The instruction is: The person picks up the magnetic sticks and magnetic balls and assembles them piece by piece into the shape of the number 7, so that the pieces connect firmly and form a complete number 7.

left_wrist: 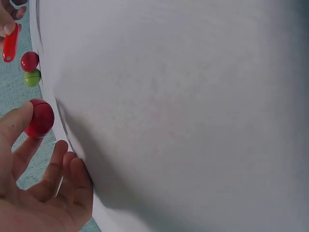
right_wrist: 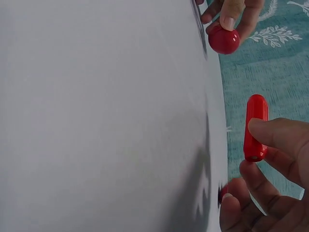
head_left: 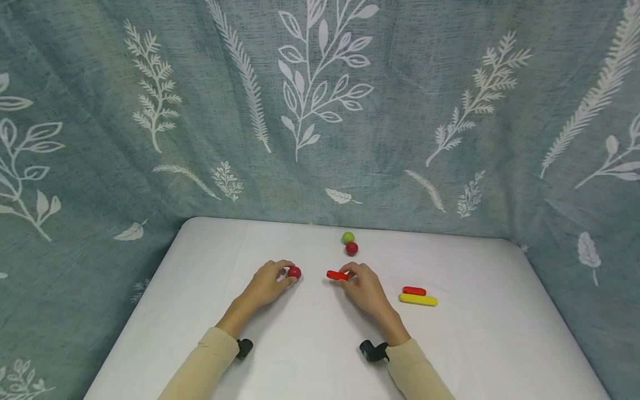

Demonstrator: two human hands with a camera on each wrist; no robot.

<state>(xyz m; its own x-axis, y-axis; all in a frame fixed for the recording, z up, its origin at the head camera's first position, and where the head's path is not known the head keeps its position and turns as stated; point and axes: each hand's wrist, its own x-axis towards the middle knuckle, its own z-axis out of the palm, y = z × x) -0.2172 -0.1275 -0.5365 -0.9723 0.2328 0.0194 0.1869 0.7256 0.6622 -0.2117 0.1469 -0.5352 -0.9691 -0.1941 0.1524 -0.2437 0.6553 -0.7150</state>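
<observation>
Right, both sides are busy: the person's left grip (head_left: 267, 282) pinches a red ball (head_left: 295, 272) between thumb and fingertips, remaining fingers loosely bent off it, and the right grip (head_left: 366, 287) pinches a red stick (head_left: 336, 275) near one end, thumb laid along its side, free end pointing left toward the ball. Ball and stick are apart, open space between them, both over the middle of the white bench (head_left: 310, 339); they look lifted, though clearance is hard to judge. Step in hand, as far as I can judge: holding one piece per side, facing each other, not joined. Spare pieces are a green ball (head_left: 348, 238) and a second red ball (head_left: 352, 249) near the far edge, one behind the other, touching or nearly so, plus a short red bar (head_left: 414, 290) lying just behind a yellow bar (head_left: 418, 300) off to the right; neither side is on any of these. Next move, my guess, calls for keeping both pinches firm and level, since the round ball could roll out of a fingertip hold and the stick could swivel about the thumb. Whatever the direction, the stick's free end needs lining up deliberately; the ball shows a seam in the left wrist view, but any hole is not visible.
</observation>
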